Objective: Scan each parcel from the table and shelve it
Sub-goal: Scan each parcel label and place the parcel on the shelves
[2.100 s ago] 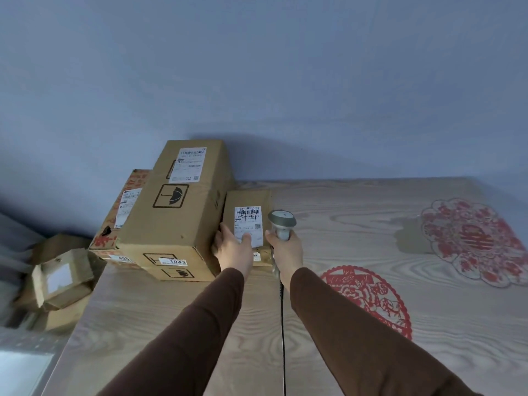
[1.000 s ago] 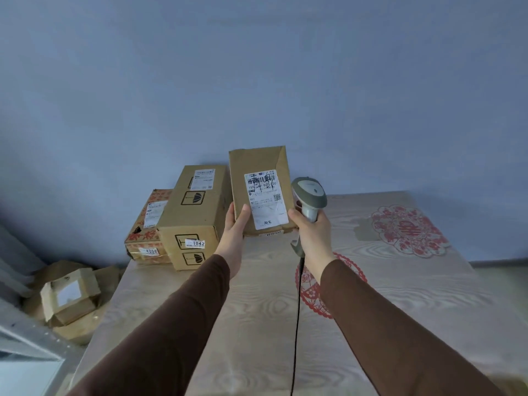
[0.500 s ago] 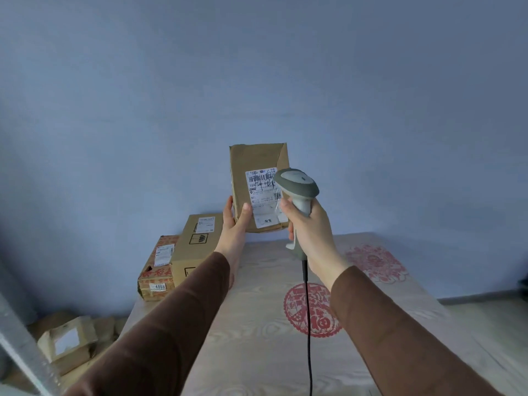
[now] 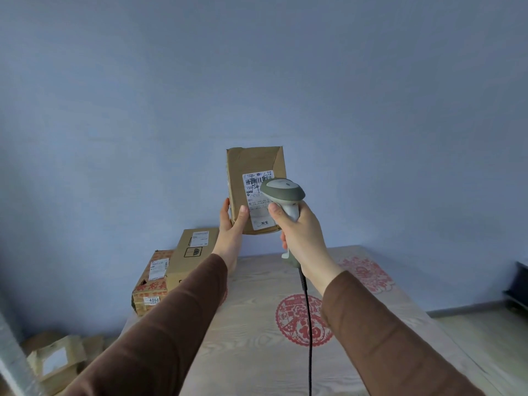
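A: What is nearest?
B: The right hand [image 4: 300, 235] grasps a corded scanner [image 4: 281, 192], aimed at the small parcel's [image 4: 254, 164] label [image 4: 257, 201]. The left hand [image 4: 231, 224] holds that parcel upright above the table [image 4: 257, 361].
A: Beyond?
B: Two boxes [image 4: 183, 261] against the wall; the scanner head covers part of the label.

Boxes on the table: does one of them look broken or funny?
Yes. The red-printed box at the table's back left corner looks battered: its cardboard is torn near the label and its edges are crumpled. The plain box beside it looks fine. The small parcel held by the left hand has a creased top.
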{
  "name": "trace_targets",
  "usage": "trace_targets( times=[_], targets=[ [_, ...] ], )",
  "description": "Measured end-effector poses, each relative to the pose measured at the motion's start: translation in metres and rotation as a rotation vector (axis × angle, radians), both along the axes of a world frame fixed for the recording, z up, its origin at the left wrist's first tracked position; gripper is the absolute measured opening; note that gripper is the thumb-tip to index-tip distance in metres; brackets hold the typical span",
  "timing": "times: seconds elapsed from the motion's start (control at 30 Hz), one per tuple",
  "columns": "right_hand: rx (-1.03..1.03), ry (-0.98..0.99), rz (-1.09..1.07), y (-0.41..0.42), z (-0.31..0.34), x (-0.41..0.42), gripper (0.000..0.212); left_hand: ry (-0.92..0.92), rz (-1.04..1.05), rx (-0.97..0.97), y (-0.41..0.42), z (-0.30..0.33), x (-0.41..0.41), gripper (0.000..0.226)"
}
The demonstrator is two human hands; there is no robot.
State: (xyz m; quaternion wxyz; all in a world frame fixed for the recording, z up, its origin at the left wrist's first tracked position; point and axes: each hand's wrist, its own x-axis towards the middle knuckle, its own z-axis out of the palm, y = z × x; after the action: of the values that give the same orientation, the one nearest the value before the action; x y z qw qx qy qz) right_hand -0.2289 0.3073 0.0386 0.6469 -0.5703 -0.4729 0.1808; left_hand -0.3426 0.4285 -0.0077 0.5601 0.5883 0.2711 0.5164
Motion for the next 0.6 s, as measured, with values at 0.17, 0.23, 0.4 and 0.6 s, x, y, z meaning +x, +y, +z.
trace_targets(
  times=[0.17, 0.23, 0.4, 0.6],
  targets=[
    [-0.008, 0.023, 0.019, -0.008, 0.002, -0.002, 0.035, 0.011, -0.005, 0.002, -0.009, 0.003, -0.002, 0.067],
    [-0.008, 0.037, 0.027, -0.011, 0.003, -0.002, 0.035, 0.018, -0.007, -0.002, -0.012, 0.005, -0.003, 0.067],
    [0.012, 0.048, 0.042, -0.017, 0.003, -0.002, 0.033, 0.024, -0.007, 0.005, -0.016, 0.006, -0.003, 0.064],
    [0.030, 0.049, 0.050, -0.023, 0.004, -0.005, 0.029, 0.015, -0.016, 0.011, -0.022, 0.006, -0.004, 0.062]
  ],
)
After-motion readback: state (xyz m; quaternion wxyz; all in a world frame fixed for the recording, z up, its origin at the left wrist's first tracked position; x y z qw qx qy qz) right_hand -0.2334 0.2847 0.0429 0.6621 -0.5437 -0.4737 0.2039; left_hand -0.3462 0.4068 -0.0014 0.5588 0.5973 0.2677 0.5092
